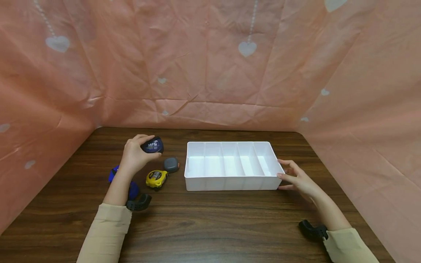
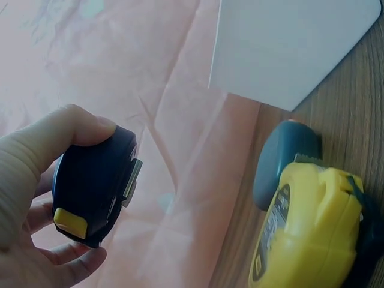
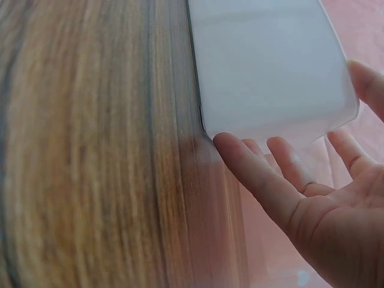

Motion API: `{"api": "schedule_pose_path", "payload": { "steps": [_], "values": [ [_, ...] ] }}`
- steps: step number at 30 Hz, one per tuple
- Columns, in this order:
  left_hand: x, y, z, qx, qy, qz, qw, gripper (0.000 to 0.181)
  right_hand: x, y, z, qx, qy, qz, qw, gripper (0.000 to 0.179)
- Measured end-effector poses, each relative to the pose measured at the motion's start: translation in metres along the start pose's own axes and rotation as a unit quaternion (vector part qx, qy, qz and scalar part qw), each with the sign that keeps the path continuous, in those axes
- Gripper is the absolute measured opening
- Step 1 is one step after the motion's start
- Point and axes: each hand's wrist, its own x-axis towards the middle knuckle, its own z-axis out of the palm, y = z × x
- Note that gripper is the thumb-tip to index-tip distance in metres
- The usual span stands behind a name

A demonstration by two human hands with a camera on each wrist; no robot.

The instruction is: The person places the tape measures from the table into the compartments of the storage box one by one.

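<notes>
My left hand [image 1: 134,155] grips a dark blue tape measure [image 1: 153,145] marked 5m, raised above the table's left side. In the left wrist view, thumb and fingers wrap this tape measure [image 2: 96,180], which has a yellow button and a metal end hook. Below it on the table lie a yellow tape measure [image 1: 156,178] and a small grey tape measure [image 1: 171,164]. A white box [image 1: 230,183] with several compartments stands at the centre. My right hand [image 1: 297,179] touches its right end with spread fingers, also seen against the box wall [image 3: 276,72] in the right wrist view.
Partly hidden behind my left forearm lies a blue object [image 1: 133,190] with a blue piece [image 1: 113,173] beside it. The brown wooden table [image 1: 210,223] is bounded by pink cloth [image 1: 204,73] at the back and both sides.
</notes>
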Motion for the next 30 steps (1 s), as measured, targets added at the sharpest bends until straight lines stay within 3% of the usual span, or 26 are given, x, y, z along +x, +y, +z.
{"api": "schedule_pose_path", "payload": {
  "steps": [13,30],
  "values": [
    [-0.001,0.012,0.003,-0.011,0.02,0.029,0.9993,0.064,0.0,0.0,0.0,-0.004,0.002,0.003,1.0,0.059],
    [-0.007,0.032,0.002,-0.03,-0.003,0.015,0.9994,0.066,0.0,0.001,0.0,-0.008,-0.001,-0.004,1.0,0.057]
  ]
}}
